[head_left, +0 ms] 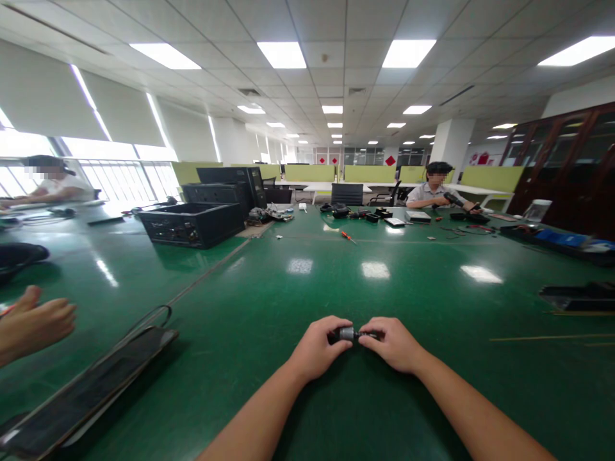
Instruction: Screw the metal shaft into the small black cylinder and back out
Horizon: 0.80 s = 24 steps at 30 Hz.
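Note:
Low over the green table (pixel 269 397), in front of me, both my hands are at a small dark cylindrical piece with a grey metallic band (pixel 345 333). My left hand (pixel 317 351) grips it between thumb and fingers, covering its left end. On the other side, my right hand (pixel 396 346) pinches a thinner dark part (pixel 369 333) that lies in line with the cylinder. The two parts meet or nearly meet between my hands; whether they are joined I cannot tell. Their exact kind is too small to make out.
An orange screwdriver (pixel 346 237) lies farther back. At left are a long dark panel (pixel 96 390), another person's hand (pixel 38 323) and a black open case (pixel 192 224). A dark tray (pixel 576 296) is at right; a co-worker (pixel 432 192) sits across the table.

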Motion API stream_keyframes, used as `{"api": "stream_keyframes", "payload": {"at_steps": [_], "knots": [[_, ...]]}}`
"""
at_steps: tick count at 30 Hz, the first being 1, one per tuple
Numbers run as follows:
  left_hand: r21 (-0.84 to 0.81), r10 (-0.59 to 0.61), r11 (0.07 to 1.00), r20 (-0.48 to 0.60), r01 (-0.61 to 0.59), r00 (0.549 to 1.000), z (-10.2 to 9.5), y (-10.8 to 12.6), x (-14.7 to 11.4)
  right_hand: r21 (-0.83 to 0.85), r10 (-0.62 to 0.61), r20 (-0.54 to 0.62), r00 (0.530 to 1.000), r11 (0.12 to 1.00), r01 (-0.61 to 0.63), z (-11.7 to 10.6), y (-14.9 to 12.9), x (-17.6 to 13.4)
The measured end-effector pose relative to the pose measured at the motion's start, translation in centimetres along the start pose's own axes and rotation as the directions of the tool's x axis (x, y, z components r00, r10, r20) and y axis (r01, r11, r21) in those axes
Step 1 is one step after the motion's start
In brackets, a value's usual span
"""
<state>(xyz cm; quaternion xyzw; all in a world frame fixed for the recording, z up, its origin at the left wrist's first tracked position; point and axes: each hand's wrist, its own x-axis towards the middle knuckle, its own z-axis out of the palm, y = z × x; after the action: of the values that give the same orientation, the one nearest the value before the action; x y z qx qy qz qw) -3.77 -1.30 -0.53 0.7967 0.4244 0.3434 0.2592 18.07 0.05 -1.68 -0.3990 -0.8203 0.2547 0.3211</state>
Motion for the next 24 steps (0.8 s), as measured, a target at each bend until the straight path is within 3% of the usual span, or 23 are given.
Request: {"api": "stream_keyframes", "payload": {"at_steps": [24], "knots": [[0.011, -0.022, 1.0, -0.008, 0.022, 1.0, -0.21, 0.0, 0.1, -0.015, 0.012, -0.014, 1.0, 1.0, -0.013, -0.47, -0.06, -0.13]]}}
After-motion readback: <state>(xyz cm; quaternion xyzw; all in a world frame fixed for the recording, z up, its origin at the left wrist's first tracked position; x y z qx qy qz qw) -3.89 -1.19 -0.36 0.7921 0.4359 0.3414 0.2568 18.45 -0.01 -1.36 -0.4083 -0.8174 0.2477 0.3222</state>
